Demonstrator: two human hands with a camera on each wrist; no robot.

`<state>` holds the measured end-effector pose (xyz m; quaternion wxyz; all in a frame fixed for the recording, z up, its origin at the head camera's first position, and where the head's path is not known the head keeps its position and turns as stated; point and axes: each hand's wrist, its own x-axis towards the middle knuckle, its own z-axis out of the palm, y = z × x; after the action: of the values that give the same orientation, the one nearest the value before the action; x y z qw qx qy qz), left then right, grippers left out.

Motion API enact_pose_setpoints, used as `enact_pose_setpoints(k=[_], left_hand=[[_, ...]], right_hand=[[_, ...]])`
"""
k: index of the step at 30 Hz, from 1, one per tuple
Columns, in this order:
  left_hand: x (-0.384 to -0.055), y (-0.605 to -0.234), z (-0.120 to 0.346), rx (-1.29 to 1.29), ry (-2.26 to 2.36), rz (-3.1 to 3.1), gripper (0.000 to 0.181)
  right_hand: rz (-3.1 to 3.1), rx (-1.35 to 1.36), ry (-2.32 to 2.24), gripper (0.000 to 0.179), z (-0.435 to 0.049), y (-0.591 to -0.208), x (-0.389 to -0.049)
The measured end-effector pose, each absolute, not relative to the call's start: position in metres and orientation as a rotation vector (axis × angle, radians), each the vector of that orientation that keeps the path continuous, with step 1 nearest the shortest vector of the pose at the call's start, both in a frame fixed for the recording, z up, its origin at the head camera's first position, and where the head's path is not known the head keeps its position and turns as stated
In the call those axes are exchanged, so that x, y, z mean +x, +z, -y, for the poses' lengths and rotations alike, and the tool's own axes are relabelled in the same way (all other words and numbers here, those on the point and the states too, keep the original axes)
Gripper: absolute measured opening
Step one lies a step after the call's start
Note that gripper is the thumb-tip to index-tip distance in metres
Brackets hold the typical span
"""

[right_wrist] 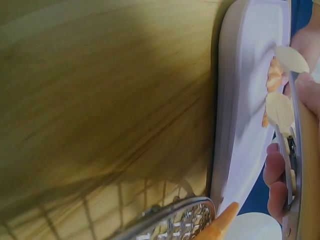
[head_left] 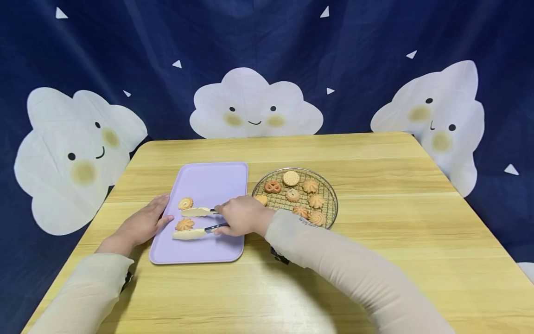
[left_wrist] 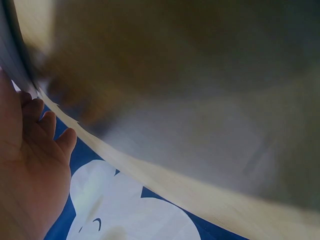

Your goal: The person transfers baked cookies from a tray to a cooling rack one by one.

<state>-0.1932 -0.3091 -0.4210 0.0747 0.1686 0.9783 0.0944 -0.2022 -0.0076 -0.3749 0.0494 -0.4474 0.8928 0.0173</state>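
My right hand grips a pair of tongs with cream tips and dark handles. The tips stand spread on either side of a flower-shaped cookie on the lilac tray. Just beyond the upper tip lies a round swirl cookie. At the tray's left edge my left hand holds the rim, thumb over it and fingers along the outside. In the right wrist view, the tongs' tip is close to the cookies, which are partly hidden.
A round wire rack stands right of the tray, partly behind my right hand. It bears several cookies, including a pretzel-shaped one and a round cream one. Both stand on a wooden table before a dark blue cloud-patterned curtain.
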Motion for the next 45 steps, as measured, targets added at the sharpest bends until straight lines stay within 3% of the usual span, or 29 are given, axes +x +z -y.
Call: enact_pose_setpoints(k=[22, 45], left_hand=[[-0.195, -0.424, 0.31, 0.501, 0.271, -2.925, 0.07], [-0.195, -0.424, 0.311, 0.524, 0.296, -2.944, 0.069]], right_hand=[[-2.756, -1.346, 0.079, 0.064, -0.004, -0.375, -0.203], [-2.929, -1.418, -0.195, 0.062, -0.075, -0.372, -0.204]])
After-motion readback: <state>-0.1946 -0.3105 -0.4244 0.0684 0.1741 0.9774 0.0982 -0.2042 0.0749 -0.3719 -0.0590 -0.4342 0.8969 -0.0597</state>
